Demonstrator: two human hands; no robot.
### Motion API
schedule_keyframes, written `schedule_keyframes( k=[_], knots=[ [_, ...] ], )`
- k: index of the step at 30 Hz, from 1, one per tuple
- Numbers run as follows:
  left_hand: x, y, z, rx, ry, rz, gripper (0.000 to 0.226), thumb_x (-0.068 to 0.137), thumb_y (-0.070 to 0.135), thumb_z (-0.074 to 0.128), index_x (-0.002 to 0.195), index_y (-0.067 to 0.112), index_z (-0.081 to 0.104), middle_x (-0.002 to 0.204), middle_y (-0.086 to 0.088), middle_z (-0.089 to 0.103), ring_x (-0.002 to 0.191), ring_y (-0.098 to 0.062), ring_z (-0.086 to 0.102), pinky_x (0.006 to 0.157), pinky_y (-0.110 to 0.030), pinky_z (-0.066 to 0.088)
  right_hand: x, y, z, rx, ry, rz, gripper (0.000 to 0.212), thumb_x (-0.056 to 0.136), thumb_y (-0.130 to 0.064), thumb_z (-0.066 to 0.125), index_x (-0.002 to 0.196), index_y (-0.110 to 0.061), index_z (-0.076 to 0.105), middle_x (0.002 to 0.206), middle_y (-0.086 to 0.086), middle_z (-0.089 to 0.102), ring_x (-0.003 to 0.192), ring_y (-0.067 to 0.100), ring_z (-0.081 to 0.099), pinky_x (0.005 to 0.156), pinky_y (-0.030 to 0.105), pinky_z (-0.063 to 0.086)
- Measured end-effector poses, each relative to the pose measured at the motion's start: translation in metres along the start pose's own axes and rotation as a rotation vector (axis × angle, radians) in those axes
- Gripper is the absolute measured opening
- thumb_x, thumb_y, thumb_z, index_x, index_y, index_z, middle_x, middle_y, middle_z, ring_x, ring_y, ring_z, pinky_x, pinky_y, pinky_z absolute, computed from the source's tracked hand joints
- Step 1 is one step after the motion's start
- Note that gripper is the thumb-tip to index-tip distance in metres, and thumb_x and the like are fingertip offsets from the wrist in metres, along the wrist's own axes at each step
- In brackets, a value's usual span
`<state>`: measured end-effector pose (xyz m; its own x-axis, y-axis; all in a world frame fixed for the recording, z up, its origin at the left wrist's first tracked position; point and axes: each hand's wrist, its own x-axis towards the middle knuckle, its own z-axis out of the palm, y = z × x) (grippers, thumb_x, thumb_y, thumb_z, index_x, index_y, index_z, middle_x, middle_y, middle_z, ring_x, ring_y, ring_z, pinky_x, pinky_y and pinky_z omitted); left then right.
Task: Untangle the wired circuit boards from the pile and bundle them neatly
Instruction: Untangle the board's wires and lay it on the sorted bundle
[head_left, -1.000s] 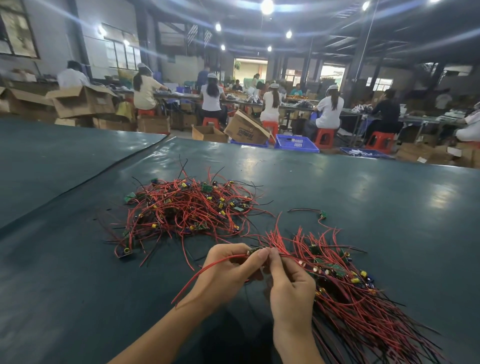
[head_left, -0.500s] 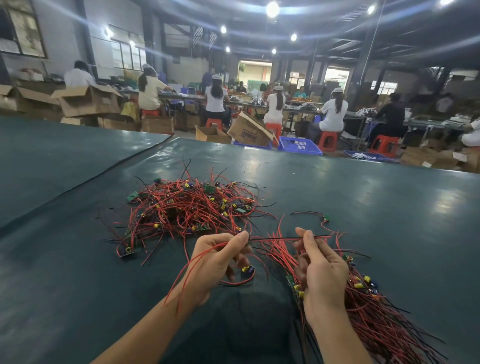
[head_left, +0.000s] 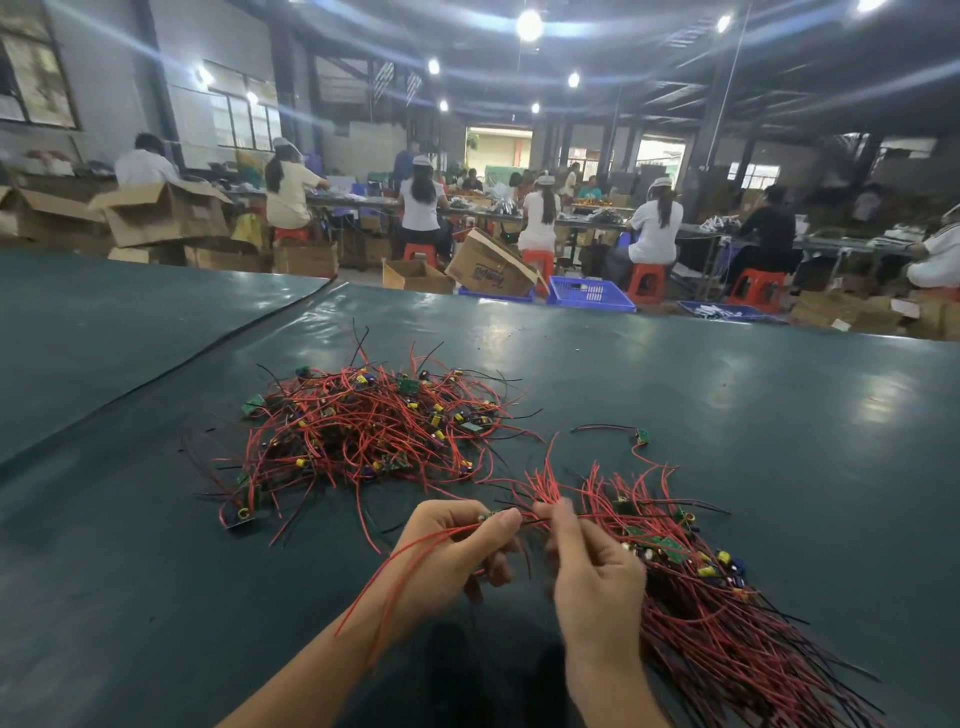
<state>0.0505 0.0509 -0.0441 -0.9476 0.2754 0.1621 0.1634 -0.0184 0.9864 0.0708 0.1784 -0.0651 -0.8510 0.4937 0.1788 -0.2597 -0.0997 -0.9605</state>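
A tangled pile (head_left: 363, 426) of small green circuit boards with red and black wires lies on the dark green table (head_left: 727, 441). To its right, a straighter bundle (head_left: 701, 597) of the same wired boards fans toward the near right. My left hand (head_left: 452, 551) pinches a small wired board at its fingertips, its red wires trailing over my wrist. My right hand (head_left: 592, 566) pinches the wires just right of that board, over the bundle's left edge. One single wired board (head_left: 641, 437) lies apart, behind the bundle.
The table's far edge runs across the view, with a seam (head_left: 171, 374) slanting at the left. Beyond it stand cardboard boxes (head_left: 161, 213), blue crates (head_left: 589, 293), red stools and several seated people at long benches.
My hands were apart half a second ago with a wire stretched between them; now they have come together again, both pinching the same wired board and its leads.
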Motion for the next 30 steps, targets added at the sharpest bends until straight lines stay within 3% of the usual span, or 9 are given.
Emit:
schedule_keyframes(
  k=[3,8,14,17,20,24,26,28,30],
  knots=[
    [0.003,0.002,-0.008,0.039,-0.022,0.007,0.031,0.079,0.041,0.068,0.062,0.016,0.071,0.056,-0.005,0.063,0.054,-0.02,0.061,0.039,-0.021,0.041,0.013,-0.007,-0.013,0.109,0.109,0.054,0.032,0.096,-0.021,0.06,0.072,-0.026,0.08,0.052,-0.008,0.05,0.043,0.003,0.034,0.042,0.018,0.028],
    [0.004,0.008,-0.016,-0.032,0.031,0.031,0.033,0.076,0.046,0.074,0.067,0.015,0.074,0.056,-0.006,0.064,0.048,-0.014,0.057,0.038,-0.02,0.039,0.019,-0.015,-0.023,0.244,0.14,0.031,0.029,0.094,-0.025,0.06,0.072,-0.021,0.079,0.057,-0.007,0.057,0.039,0.002,0.033,0.036,0.016,0.028],
    [0.008,0.007,-0.012,-0.496,0.285,-0.082,0.033,0.074,0.047,0.064,0.077,0.015,0.071,0.075,-0.007,0.07,0.053,-0.01,0.061,0.037,-0.019,0.042,0.009,-0.022,-0.015,0.26,-0.07,-0.04,0.027,0.084,-0.031,0.059,0.076,-0.015,0.079,0.055,0.0,0.053,0.041,0.006,0.03,0.039,0.019,0.02],
    [0.013,0.004,-0.014,-0.637,0.313,-0.177,0.042,0.08,0.053,0.054,0.087,0.013,0.062,0.074,-0.004,0.071,0.051,-0.009,0.062,0.035,-0.019,0.043,0.001,-0.02,-0.011,0.338,-0.185,-0.005,0.059,0.084,-0.057,0.044,0.079,-0.01,0.079,0.057,0.005,0.057,0.043,0.008,0.039,0.04,0.017,0.027],
    [0.013,0.006,-0.02,-0.744,0.2,-0.202,0.042,0.079,0.06,0.051,0.073,0.019,0.052,0.064,0.002,0.058,0.048,-0.008,0.052,0.033,-0.016,0.034,-0.001,-0.022,-0.01,0.417,-0.227,0.1,0.082,0.077,-0.076,0.031,0.084,-0.009,0.079,0.06,0.005,0.057,0.043,0.009,0.04,0.039,0.018,0.03],
    [0.012,0.005,-0.02,-0.55,-0.103,-0.288,0.058,0.068,0.076,0.058,0.052,0.022,0.044,0.051,0.005,0.039,0.042,-0.008,0.038,0.041,-0.02,0.018,-0.006,-0.021,-0.001,0.126,-0.278,0.103,0.058,0.081,-0.066,0.051,0.084,-0.015,0.079,0.053,-0.001,0.048,0.039,0.006,0.032,0.038,0.017,0.025],
    [0.012,0.001,-0.016,-0.345,-0.249,-0.305,0.065,0.065,0.084,0.055,0.047,0.022,0.05,0.046,0.005,0.044,0.041,-0.008,0.044,0.046,-0.023,0.022,-0.011,-0.019,0.004,0.097,-0.365,0.111,0.06,0.078,-0.058,0.054,0.081,-0.003,0.076,0.05,0.01,0.047,0.039,0.011,0.035,0.041,0.018,0.024],
    [0.012,-0.003,-0.013,-0.231,-0.31,-0.343,0.073,0.064,0.086,0.054,0.057,0.013,0.057,0.044,0.003,0.05,0.039,-0.009,0.05,0.045,-0.023,0.032,-0.014,-0.019,0.007,0.093,-0.446,0.116,0.057,0.079,-0.049,0.058,0.072,0.006,0.071,0.054,0.026,0.052,0.043,0.021,0.045,0.044,0.023,0.028],
    [0.012,-0.005,-0.014,-0.201,-0.324,-0.387,0.083,0.059,0.085,0.059,0.077,0.003,0.056,0.045,0.0,0.053,0.041,-0.011,0.053,0.047,-0.023,0.036,-0.015,-0.022,0.006,0.155,-0.499,0.151,0.04,0.08,-0.036,0.061,0.067,-0.001,0.073,0.054,0.023,0.059,0.041,0.022,0.054,0.042,0.021,0.041]
  ],
)
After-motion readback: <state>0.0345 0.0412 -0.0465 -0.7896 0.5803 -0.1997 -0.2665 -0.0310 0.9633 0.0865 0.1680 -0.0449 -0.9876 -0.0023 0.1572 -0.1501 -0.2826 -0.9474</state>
